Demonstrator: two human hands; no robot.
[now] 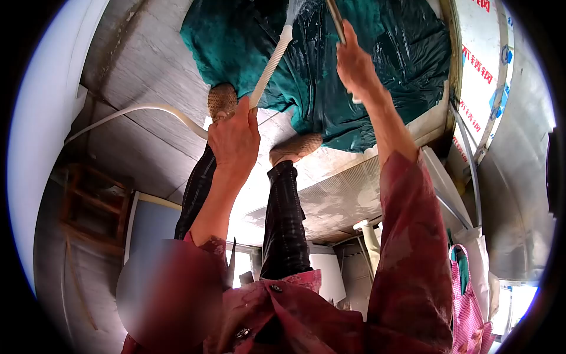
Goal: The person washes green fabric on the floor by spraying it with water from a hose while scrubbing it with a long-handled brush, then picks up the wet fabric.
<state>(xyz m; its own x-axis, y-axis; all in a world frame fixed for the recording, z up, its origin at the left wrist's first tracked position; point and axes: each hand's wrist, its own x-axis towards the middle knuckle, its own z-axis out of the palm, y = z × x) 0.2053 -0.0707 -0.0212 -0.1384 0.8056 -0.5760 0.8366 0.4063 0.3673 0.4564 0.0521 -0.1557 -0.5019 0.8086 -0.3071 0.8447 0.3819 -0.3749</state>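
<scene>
My left hand [234, 134] is closed around a white corrugated hose [272, 69], which points away from me. Water [299, 8] comes from the hose's tip onto a dark green, wet, crumpled cloth [247, 50] spread on the floor. The rest of the hose trails off to the left behind my wrist. In my right hand [358, 64] is a slim stick-like handle [336, 19], slanting up over the cloth; its far end lies outside the view. My shoes [300, 146] stand at the cloth's near edge.
Grey floor panels [141, 65] lie to the left. On the right stand a white board with red printing [476, 71] and a shiny metal surface [519, 153]. A wooden stool-like frame [97, 203] is at lower left. A pink checked cloth [466, 295] hangs at lower right.
</scene>
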